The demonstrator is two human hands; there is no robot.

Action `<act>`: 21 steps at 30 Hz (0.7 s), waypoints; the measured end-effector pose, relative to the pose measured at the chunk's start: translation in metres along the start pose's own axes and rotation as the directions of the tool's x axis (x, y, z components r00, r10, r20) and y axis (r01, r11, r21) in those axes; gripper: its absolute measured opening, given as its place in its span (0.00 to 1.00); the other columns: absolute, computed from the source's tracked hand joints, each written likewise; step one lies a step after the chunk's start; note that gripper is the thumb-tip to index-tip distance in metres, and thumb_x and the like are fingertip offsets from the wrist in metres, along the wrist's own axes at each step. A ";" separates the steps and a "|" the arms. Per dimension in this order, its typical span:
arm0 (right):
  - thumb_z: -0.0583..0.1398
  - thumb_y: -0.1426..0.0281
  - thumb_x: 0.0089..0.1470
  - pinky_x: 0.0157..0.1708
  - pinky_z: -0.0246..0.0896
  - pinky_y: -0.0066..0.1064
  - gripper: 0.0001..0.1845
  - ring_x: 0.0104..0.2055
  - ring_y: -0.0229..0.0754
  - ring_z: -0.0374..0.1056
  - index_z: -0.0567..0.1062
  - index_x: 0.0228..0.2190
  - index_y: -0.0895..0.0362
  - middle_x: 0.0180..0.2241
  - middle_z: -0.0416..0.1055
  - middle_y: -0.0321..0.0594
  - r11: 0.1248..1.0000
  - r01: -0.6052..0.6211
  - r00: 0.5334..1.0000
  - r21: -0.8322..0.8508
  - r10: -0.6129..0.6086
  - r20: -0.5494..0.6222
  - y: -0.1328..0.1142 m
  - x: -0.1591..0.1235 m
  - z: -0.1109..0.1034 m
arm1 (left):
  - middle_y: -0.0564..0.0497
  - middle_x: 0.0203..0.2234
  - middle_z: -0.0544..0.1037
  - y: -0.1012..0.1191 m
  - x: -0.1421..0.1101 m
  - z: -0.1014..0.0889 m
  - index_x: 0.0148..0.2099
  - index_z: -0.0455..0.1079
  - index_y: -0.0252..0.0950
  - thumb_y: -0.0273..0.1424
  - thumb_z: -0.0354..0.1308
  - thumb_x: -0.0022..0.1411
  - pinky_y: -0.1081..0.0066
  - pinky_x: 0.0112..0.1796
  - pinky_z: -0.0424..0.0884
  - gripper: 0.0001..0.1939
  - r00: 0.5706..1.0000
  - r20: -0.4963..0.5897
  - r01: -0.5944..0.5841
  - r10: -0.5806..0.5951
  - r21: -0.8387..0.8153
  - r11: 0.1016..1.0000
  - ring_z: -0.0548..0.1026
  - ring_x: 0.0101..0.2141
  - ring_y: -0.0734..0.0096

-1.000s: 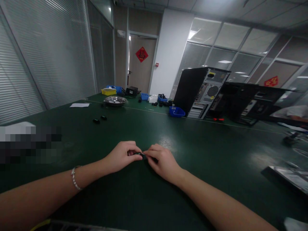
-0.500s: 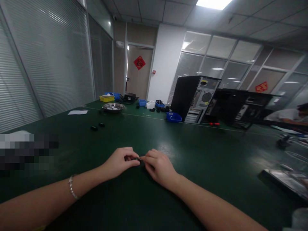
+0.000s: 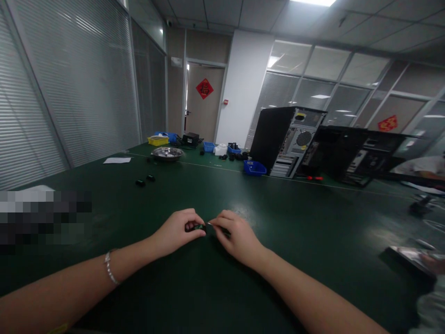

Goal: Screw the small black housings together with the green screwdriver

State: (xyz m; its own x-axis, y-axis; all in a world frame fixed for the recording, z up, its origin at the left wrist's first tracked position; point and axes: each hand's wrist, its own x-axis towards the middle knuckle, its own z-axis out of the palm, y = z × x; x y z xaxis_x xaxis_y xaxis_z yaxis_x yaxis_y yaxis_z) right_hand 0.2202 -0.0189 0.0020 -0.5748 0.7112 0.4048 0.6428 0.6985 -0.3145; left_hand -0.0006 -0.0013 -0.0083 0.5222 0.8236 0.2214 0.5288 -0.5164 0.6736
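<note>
My left hand (image 3: 176, 233) is closed, with thumb and fingers pinching a small dark piece with green on it (image 3: 199, 228), too small to identify surely. Just to its right, my right hand (image 3: 239, 237) is closed in a pinch. A tiny pale tip (image 3: 210, 224) sticks out from the fingertips toward the dark piece, with a narrow gap between the two. The rest of what the right fingers hold is hidden. Both hands are low over the green tabletop (image 3: 194, 287).
Two small black pieces (image 3: 145, 180) lie to the left, before a round metal dish (image 3: 167, 153). Behind are a blue bin (image 3: 255, 168), a yellow bin (image 3: 158, 140) and a computer tower (image 3: 273, 139). Near a metal tray (image 3: 406, 256) at right is another person's hand (image 3: 433, 263).
My right fingertips have drawn slightly away from the dark piece, and its green part shows more clearly. The view has shifted a little. Another person's hand and sleeve have appeared at right.
</note>
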 end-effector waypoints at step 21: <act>0.53 0.63 0.63 0.25 0.56 0.28 0.10 0.24 0.37 0.59 0.66 0.35 0.56 0.23 0.58 0.30 0.860 -0.230 0.873 0.456 0.389 -0.294 0.041 0.006 0.003 | 0.51 0.45 0.76 -0.003 -0.001 -0.024 0.48 0.74 0.42 0.17 0.48 0.61 0.65 0.50 0.63 0.21 0.950 0.161 -0.294 0.266 0.185 0.938 0.72 0.48 0.65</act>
State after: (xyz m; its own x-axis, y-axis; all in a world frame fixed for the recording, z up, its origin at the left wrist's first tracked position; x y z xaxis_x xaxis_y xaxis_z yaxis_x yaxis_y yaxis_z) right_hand 0.2410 0.0144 -0.0111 -0.1025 0.8693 0.4835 0.4534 0.4734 -0.7552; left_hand -0.0191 0.0053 0.0063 0.7451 0.6072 0.2759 0.4657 -0.7699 0.4364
